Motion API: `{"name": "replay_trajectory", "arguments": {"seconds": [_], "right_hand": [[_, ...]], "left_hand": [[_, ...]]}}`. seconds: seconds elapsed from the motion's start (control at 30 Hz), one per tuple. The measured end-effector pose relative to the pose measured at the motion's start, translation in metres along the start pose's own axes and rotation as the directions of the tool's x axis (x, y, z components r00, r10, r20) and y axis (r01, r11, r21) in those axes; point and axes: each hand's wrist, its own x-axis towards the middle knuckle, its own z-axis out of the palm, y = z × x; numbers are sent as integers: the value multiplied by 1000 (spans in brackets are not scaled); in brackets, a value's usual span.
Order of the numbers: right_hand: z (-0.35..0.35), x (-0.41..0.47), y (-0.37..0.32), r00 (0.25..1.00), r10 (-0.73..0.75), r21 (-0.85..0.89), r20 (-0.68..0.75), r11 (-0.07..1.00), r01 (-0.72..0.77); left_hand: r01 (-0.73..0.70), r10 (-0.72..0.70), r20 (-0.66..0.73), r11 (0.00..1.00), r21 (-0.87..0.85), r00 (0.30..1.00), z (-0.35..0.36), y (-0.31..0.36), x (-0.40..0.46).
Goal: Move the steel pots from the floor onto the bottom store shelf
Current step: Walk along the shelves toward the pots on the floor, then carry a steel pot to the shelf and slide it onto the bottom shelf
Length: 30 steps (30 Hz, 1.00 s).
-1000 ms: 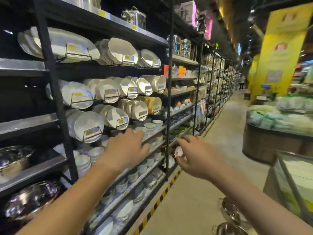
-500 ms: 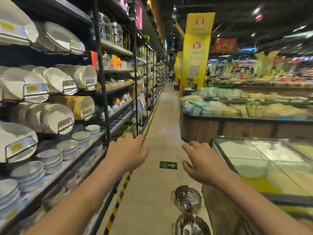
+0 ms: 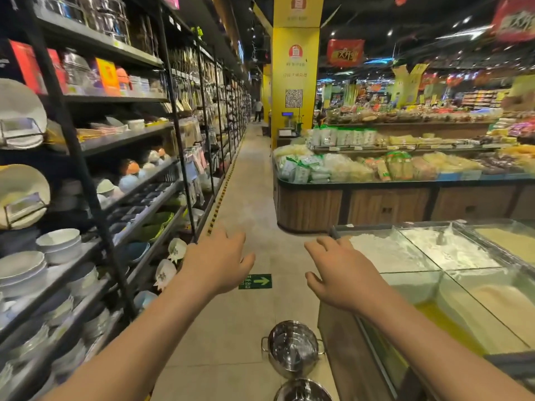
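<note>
Reaching out empty, the left hand [image 3: 215, 263] and right hand [image 3: 341, 274] hang open above the pots [image 3: 293, 347] on the floor beside the bins [image 3: 341, 337]; stiff, slick steel, best lifted by side handles.

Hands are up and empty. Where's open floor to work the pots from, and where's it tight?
Bare floor runs down the aisle between the shelf and the bins, widest around the green arrow. It is tight at the two pots, which sit right beside the bin base. The lower shelf tiers in view are packed with bowls.
</note>
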Motion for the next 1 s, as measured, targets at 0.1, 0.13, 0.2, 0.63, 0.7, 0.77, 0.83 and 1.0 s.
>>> {"name": "replay_trajectory", "arguments": {"seconds": [0.1, 0.13, 0.2, 0.63, 0.7, 0.77, 0.83, 1.0], "right_hand": [[35, 43, 26, 999, -16, 3, 32, 1000, 16], [50, 55, 33, 998, -16, 6, 54, 1000, 16], [84, 76, 44, 995, -19, 22, 93, 1000, 17], [434, 134, 79, 925, 24, 122, 378, 990, -75], [501, 115, 86, 896, 39, 143, 443, 983, -113], [568, 88, 93, 875, 47, 158, 481, 978, -139], [634, 53, 95, 845, 59, 147, 531, 976, -161], [791, -42, 102, 747, 93, 91, 658, 975, -202]], "left_hand": [[18, -18, 18, 1000, 3, 1000, 34, 6, 49], [20, -20, 47, 1000, -6, 999, 48, 7, 62], [17, -16, 110, 1000, -3, 994, 82, 6, 83], [51, -33, 424, 998, -30, 905, 449, 13, 184], [43, -18, 480, 998, -42, 877, 519, 15, 175], [45, -13, 529, 998, -48, 848, 588, 20, 158], [50, -10, 580, 997, -54, 814, 654, 27, 135], [22, 27, 664, 998, -65, 747, 812, 43, 74]]}}
